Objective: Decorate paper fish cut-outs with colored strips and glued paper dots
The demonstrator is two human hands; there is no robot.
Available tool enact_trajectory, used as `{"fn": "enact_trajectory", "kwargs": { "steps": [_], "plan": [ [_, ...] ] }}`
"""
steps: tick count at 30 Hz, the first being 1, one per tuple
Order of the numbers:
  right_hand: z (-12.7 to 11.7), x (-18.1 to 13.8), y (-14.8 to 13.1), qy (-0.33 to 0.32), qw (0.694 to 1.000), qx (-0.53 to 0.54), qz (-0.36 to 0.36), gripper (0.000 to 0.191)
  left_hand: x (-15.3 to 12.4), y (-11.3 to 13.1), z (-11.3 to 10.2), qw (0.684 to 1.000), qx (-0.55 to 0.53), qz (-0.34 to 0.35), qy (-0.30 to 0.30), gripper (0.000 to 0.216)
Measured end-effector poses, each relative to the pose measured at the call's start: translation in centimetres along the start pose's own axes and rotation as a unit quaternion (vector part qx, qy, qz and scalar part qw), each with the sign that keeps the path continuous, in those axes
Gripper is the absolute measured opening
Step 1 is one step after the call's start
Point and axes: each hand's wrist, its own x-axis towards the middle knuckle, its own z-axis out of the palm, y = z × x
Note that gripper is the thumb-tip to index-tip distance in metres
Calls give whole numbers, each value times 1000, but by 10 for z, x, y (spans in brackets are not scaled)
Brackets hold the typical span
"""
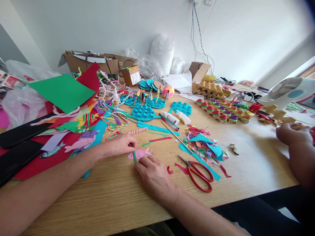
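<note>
A pink paper fish (140,154) lies flat on the wooden table between my hands. Across it, just behind the head, runs a narrow green paper strip (135,157). My left hand (122,144) pinches the strip's far end. The near end is between the closed fingers of my right hand (155,174), which covers part of the fish's lower edge. Beyond the fish are a red paper strip (161,139) and a twisted pink cord (137,131). Red-handled scissors (199,173) lie partly open to the right, near curled red scraps (169,169).
Paper scraps (204,144) are heaped behind the scissors. Glue bottles (183,117), turquoise egg-carton pieces (144,113) and a painted egg tray (223,110) stand farther back. Coloured sheets and paper fish (81,143) fill the left. Another person's hands (294,134) work at the right edge.
</note>
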Motion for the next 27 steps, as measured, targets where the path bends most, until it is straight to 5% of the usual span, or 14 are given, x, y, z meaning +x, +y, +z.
{"fn": "enact_trajectory", "kwargs": {
  "steps": [27],
  "plan": [
    [-2,2,-1,-29,1000,-10,6,9,1,-2,2,999,22,25,1,15]
  ]
}}
